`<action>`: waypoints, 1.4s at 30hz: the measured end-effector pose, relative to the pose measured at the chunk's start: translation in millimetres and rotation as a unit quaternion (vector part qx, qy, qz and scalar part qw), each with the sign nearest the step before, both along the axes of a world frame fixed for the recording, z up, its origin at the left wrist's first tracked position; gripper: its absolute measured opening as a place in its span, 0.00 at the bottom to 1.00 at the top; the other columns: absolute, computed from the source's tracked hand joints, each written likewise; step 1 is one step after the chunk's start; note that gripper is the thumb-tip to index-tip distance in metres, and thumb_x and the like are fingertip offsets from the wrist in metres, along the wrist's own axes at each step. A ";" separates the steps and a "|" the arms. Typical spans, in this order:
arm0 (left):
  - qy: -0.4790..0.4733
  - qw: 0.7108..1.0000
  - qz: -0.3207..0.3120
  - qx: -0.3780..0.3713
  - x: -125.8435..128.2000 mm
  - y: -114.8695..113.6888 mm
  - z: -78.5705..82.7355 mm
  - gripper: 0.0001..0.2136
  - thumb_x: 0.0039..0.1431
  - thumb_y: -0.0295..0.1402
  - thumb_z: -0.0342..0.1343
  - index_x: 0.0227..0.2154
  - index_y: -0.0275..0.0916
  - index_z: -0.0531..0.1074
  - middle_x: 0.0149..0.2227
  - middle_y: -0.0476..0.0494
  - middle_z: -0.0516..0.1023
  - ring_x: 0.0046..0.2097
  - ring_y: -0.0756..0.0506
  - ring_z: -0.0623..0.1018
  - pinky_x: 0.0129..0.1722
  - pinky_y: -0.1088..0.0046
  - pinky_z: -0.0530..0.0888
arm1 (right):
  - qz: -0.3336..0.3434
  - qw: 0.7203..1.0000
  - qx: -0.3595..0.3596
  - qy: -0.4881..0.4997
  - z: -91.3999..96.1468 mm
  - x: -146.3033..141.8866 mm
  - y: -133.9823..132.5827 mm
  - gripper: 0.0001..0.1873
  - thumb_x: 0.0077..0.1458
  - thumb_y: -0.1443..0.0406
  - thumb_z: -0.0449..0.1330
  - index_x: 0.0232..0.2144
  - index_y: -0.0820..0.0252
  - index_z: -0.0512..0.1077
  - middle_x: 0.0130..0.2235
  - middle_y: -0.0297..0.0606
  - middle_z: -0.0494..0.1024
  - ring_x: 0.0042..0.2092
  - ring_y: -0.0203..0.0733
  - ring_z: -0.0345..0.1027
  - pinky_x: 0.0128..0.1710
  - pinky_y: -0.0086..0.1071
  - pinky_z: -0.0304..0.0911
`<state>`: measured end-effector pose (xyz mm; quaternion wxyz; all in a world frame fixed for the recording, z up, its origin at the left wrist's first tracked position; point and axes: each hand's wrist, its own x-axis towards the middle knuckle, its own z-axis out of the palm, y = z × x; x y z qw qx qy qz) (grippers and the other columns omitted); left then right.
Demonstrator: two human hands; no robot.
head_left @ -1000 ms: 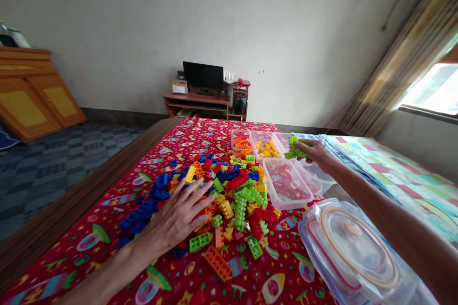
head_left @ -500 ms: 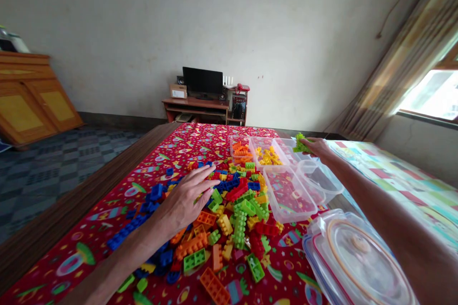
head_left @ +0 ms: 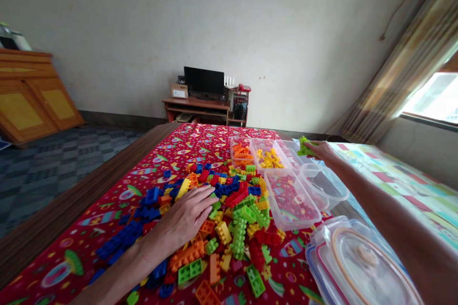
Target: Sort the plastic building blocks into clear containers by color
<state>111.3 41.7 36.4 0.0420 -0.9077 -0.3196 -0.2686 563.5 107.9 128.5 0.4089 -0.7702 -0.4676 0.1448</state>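
Observation:
My left hand rests low over a heap of mixed toy building blocks, its fingers stretched and slightly bent. A green block lies at its fingertips; whether they touch is hard to tell. Out to the right, my right hand is closed on light-green building blocks, held above the back right clear plastic container. Beside it, one container has yellow blocks in it, and another has orange blocks.
Nearer me stand a rectangular clear container and a rounder clear tub. Stacked clear lids lie at the front right. A red patterned cloth covers the table; a bed adjoins on the right.
My left hand has shifted down and a little left, uncovering a yellow block behind it. My right hand still holds the light-green blocks near the back container. The view has moved slightly.

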 end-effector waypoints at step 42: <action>-0.032 0.995 0.002 -0.093 -9.0 -0.9 3.0 0.13 0.64 0.30 0.46 0.43 0.41 0.76 0.42 0.45 0.80 0.43 0.47 0.79 0.46 0.71 0.75 | 0.589 0.741 -0.007 -0.321 -24.4 -186.2 -65.2 0.24 0.58 0.55 0.58 0.54 0.60 0.70 0.50 0.46 0.77 0.50 0.44 0.71 0.50 0.34 0.64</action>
